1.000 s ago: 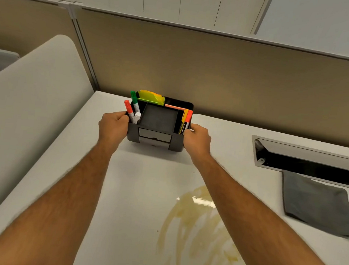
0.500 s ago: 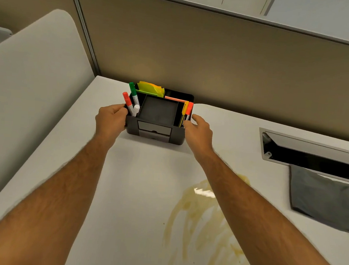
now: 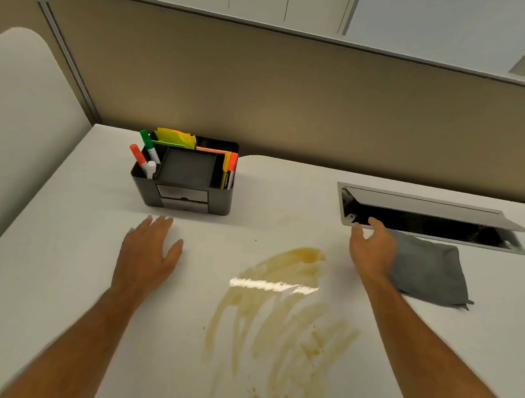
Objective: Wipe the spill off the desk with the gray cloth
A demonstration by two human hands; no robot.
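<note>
While our left hand (image 3: 148, 252) lies flat and spread on the desk (image 3: 61, 261), our right hand (image 3: 372, 250), fingers apart and holding nothing, overlaps the gray cloth (image 3: 428, 271) at three o'clock of the spill (image 3: 280, 313).

Open left hand (image 3: 148, 252) hovering palm-down over white desk (image 3: 61, 261), open right hand (image 3: 371, 251) reaching at folded gray cloth (image 3: 428, 271), yellowish smeared spill (image 3: 277, 310) lying between them, black plastic desk organizer (image 3: 187, 177) sitting behind.
</note>
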